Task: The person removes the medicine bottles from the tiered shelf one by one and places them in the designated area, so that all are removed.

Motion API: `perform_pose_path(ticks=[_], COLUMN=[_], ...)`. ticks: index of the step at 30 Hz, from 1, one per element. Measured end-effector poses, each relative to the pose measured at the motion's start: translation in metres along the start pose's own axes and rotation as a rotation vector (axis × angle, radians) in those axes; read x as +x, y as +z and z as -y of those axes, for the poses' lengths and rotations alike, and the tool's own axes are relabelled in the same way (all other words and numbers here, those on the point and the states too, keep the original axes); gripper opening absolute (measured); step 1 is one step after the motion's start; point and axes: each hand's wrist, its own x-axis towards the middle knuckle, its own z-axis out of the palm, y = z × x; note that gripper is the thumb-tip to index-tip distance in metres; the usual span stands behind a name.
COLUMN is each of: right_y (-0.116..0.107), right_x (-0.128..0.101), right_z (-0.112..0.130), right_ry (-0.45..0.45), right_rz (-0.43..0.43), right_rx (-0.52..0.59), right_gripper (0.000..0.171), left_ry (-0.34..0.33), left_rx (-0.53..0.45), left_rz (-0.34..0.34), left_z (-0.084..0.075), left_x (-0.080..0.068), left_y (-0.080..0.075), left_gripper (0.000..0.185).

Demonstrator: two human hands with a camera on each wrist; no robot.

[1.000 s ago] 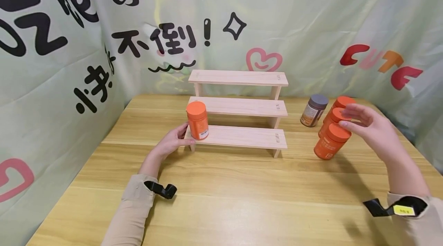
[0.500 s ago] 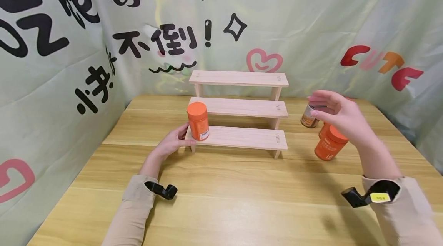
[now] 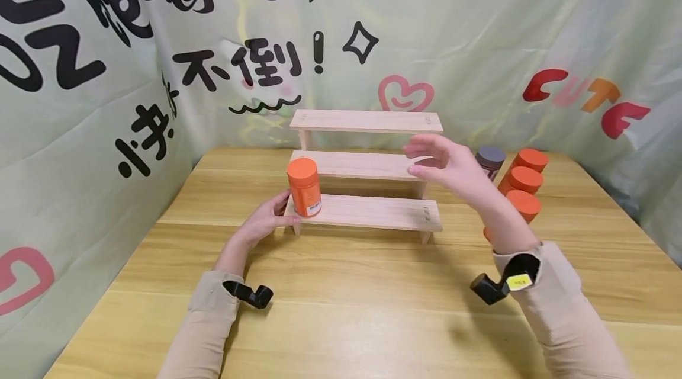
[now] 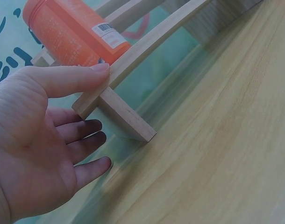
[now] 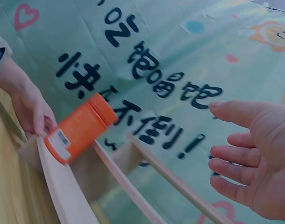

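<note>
- Your left hand rests at the left end of the wooden step rack, fingers straight and relaxed, gripping nothing.
- In the left wrist view your thumb lies along the end of the lowest board, its tip touching the wood right at the foot of the orange jar; the other fingers hang loose below the board, beside the rack's leg.
- That orange jar stands upright on the lowest step, at its left end, just above and beside your left fingertips. Whether the thumb touches the jar itself I cannot tell.
- Your right hand hovers in the air in front of the right part of the middle step, fingers spread and only lightly bent, holding nothing.
- From the right wrist view those fingers point toward the rack, well apart from the orange jar, with the boards running below them.
- Behind your right hand and wrist, on the wooden table, stand a dark-lidded jar and a row of three orange-lidded jars, just to the right of the rack. The nearest of the three is partly hidden by your forearm.
- A printed backdrop with black characters hangs behind the rack.
</note>
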Motion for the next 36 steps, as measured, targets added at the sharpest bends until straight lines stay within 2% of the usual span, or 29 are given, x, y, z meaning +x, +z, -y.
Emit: perform_pose_path(ticks=[8,19,27,36], right_y=[0.034,0.085,0.113,0.137], right_x=[0.024,0.049,0.057,0.063], right_z=[0.002,-0.005,-0.012,-0.019], right_ry=[0.015,-0.005,0.001,0.012], right_rz=[0.078,0.105,0.129,0.115], right_rx=[0.048,0.088,0.099,0.141], right_gripper=[0.054,0.06,0.067,0.064], left_ry=[-0.011,-0.013,-0.022,-0.015], left_rx=[0.016,0.017,0.016,0.019], left_rz=[-0.004,-0.006,-0.011,-0.012], left_z=[0.0,0.001,0.002,0.002], left_x=[0.0,0.001,0.003,0.003], left_y=[0.0,-0.001,0.0,-0.001], left_gripper=[0.08,0.08,0.082,0.081])
